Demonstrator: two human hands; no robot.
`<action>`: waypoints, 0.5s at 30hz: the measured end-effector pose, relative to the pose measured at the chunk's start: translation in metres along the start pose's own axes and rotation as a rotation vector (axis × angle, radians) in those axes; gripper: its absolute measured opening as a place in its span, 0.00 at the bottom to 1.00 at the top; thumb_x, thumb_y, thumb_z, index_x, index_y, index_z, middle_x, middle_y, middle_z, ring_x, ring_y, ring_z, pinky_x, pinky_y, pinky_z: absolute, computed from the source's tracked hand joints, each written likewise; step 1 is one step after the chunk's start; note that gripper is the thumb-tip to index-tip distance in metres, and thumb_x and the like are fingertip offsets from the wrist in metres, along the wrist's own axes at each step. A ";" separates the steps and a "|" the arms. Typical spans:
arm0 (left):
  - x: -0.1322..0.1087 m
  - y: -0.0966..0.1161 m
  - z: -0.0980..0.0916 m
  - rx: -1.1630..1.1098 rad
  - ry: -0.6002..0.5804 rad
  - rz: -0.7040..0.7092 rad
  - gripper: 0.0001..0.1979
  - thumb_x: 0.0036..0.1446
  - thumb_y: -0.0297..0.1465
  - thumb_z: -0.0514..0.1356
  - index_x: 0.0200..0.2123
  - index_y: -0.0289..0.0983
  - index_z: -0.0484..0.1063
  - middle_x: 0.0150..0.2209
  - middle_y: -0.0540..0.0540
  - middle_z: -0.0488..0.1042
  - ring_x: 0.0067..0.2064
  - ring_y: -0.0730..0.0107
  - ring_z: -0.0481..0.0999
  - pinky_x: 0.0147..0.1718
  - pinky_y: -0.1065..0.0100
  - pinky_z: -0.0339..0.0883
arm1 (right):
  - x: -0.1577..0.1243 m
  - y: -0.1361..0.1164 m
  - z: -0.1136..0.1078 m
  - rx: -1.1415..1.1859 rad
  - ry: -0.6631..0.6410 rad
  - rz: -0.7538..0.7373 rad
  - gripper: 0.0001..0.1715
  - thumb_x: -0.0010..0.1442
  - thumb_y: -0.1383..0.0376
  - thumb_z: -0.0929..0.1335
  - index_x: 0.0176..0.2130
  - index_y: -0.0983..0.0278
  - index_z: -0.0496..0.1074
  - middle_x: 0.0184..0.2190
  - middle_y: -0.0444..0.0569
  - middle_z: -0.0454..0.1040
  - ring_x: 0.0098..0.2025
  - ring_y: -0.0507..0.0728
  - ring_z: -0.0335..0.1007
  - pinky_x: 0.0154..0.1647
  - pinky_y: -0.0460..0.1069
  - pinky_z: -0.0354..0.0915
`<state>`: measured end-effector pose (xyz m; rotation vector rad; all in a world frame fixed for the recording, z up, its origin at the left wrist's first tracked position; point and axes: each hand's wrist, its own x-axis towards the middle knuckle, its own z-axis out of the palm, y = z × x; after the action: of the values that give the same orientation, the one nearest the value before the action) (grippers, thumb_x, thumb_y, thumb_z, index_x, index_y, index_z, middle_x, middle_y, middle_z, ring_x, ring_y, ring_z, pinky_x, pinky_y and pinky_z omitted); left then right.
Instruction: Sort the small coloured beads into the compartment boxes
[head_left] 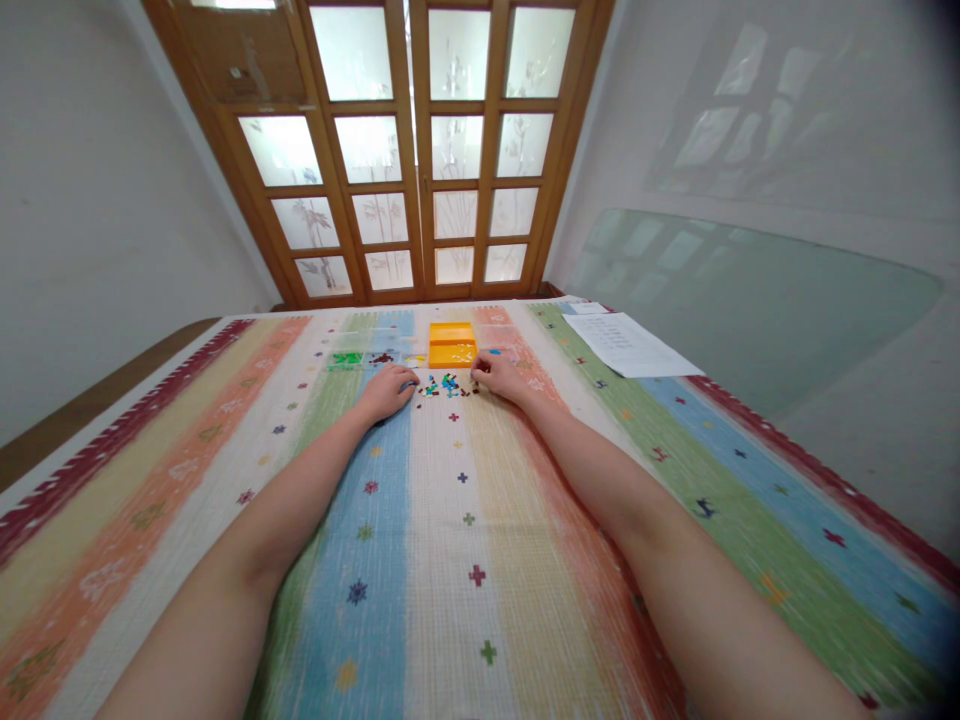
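Observation:
A pile of small blue, green and dark brown pieces (448, 382) lies loose on the striped cloth between my hands. At its left edge rests my left hand (386, 392), its fingers curled in together; what they hold, if anything, is too small to make out. My right hand (498, 377) is on the pile's right side, thumb and fingertips pinched, with a few dark brown bits just below them. Any piece within that pinch cannot be made out. Right behind the pile stands an open yellow box (441, 355) with small pale pieces in its front part.
Left of the box, clear trays hold green pieces (346, 359), dark brown pieces (382, 358) and yellow pieces (415, 360). Blue pieces (495, 352) lie behind my right hand. Printed paper sheets (630, 345) lie at the back right of the striped tablecloth (442, 560).

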<state>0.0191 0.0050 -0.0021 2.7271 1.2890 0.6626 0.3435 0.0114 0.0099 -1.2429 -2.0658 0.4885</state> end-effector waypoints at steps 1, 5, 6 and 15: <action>0.000 0.000 0.000 -0.004 0.002 0.005 0.15 0.67 0.32 0.56 0.49 0.42 0.81 0.53 0.43 0.79 0.57 0.56 0.74 0.62 0.53 0.66 | 0.000 -0.001 0.000 -0.002 0.005 -0.003 0.04 0.59 0.67 0.67 0.35 0.63 0.73 0.34 0.47 0.78 0.37 0.57 0.72 0.39 0.49 0.64; 0.000 -0.001 0.001 -0.005 0.004 0.010 0.15 0.67 0.32 0.55 0.49 0.42 0.81 0.53 0.43 0.79 0.57 0.56 0.74 0.62 0.53 0.66 | 0.001 0.001 0.001 0.016 0.002 -0.039 0.05 0.57 0.69 0.67 0.37 0.63 0.73 0.34 0.46 0.77 0.37 0.57 0.71 0.38 0.48 0.63; 0.000 -0.001 0.001 -0.002 0.003 0.009 0.15 0.67 0.32 0.56 0.49 0.42 0.81 0.53 0.43 0.79 0.57 0.56 0.74 0.62 0.54 0.66 | 0.001 0.002 0.002 0.017 -0.003 -0.046 0.06 0.58 0.69 0.67 0.37 0.63 0.74 0.35 0.47 0.78 0.37 0.57 0.72 0.39 0.48 0.63; 0.000 0.002 -0.001 0.001 -0.007 0.002 0.14 0.67 0.32 0.56 0.49 0.42 0.80 0.53 0.43 0.79 0.57 0.56 0.74 0.61 0.55 0.66 | 0.005 0.003 0.011 -0.200 -0.110 -0.159 0.06 0.62 0.69 0.70 0.35 0.62 0.80 0.36 0.50 0.81 0.39 0.58 0.73 0.42 0.49 0.63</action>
<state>0.0204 0.0037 -0.0007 2.7297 1.2851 0.6524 0.3358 0.0174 0.0020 -1.1732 -2.3315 0.2877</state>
